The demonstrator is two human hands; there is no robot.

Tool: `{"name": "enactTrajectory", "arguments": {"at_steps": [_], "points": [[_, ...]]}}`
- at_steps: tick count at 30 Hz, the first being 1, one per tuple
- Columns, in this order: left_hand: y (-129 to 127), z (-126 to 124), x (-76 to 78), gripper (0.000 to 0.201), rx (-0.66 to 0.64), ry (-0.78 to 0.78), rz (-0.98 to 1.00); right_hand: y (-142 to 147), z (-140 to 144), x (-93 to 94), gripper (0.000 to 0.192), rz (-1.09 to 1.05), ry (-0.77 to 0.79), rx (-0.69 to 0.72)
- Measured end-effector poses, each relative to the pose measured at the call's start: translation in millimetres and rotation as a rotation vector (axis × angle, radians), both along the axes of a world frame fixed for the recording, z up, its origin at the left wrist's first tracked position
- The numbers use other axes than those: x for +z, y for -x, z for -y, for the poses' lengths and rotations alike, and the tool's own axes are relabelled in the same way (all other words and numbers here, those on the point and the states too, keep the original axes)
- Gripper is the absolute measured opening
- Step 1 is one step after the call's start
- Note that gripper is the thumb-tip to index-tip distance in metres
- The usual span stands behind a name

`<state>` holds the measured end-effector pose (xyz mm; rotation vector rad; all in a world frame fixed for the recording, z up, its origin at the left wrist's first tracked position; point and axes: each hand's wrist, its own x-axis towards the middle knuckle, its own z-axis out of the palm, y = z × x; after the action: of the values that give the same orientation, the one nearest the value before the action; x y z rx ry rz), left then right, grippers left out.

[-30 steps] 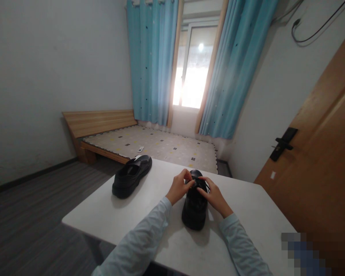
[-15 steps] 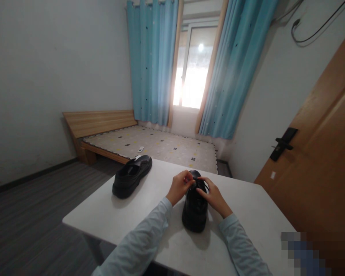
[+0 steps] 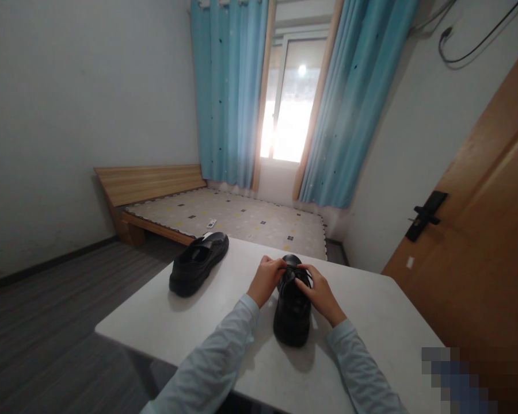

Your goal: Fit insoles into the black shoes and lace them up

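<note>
A black lace-up shoe [image 3: 292,319] stands on the white table [image 3: 224,322], heel toward me and toe toward the window. My left hand [image 3: 265,280] is at the left side of its lacing, thumb and fingers closed in a pinch on the shoelace. On the other side, my right hand [image 3: 322,292] has its thumb and forefinger at the lace, which loops dark beside the fingers. The fine ends of the lace are too small to follow. A second black shoe [image 3: 198,265] rests apart at the table's left edge, a white piece showing at its tongue.
Behind the table is a bed [image 3: 242,215] with a wooden headboard [image 3: 155,183] and a small white remote [image 3: 212,223] on it. Blue curtains [image 3: 228,92] flank the window. A brown door [image 3: 470,230] with a black handle is at the right.
My left hand has drawn slightly left from the middle of the lacing, uncovering more of the shoe's front. My right hand stays nearly in place, and both shoes keep their positions.
</note>
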<state>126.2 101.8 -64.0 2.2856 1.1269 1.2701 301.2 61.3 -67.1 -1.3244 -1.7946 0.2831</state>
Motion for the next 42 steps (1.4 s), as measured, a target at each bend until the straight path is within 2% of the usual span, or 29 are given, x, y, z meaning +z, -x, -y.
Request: {"name": "enactTrajectory", "arguments": {"at_steps": [5,11,15,21,25,28,30,36,42], "points": [[2.3,2.2,0.7,0.010,0.015,-0.037,-0.027,1.2,-1.3,-2.0,0.030,0.016,-0.007,-0.035],[8.4,0.5,0.2,0.010,0.008,0.097,0.038,4.3,-0.7,-4.2,0.029,-0.007,-0.028,-0.078],[14.1,-4.3,-1.3,0.009,0.040,0.044,-0.057,4.9,0.8,-2.4,0.030,-0.032,-0.008,-0.072],[19.7,-2.1,4.3,0.005,0.218,-0.037,-0.257,3.4,1.0,-2.5,0.030,-0.047,-0.023,-0.060],[23.5,1.8,9.8,0.004,0.366,-0.067,-0.279,2.3,0.8,-3.6,0.032,-0.048,-0.011,-0.058],[25.4,1.5,11.9,0.004,0.419,-0.101,-0.227,1.5,0.9,-3.4,0.033,-0.042,-0.002,-0.062],[25.2,0.2,12.4,0.004,0.369,-0.105,-0.120,0.9,1.0,-3.3,0.033,-0.040,-0.001,-0.066],[18.7,1.4,14.2,0.007,-0.007,0.092,0.347,-1.0,0.4,-5.9,0.034,-0.047,-0.019,-0.073],[15.1,7.1,17.4,0.010,-0.205,0.240,0.532,-2.3,-0.5,-8.6,0.037,-0.054,-0.049,-0.081]]}}
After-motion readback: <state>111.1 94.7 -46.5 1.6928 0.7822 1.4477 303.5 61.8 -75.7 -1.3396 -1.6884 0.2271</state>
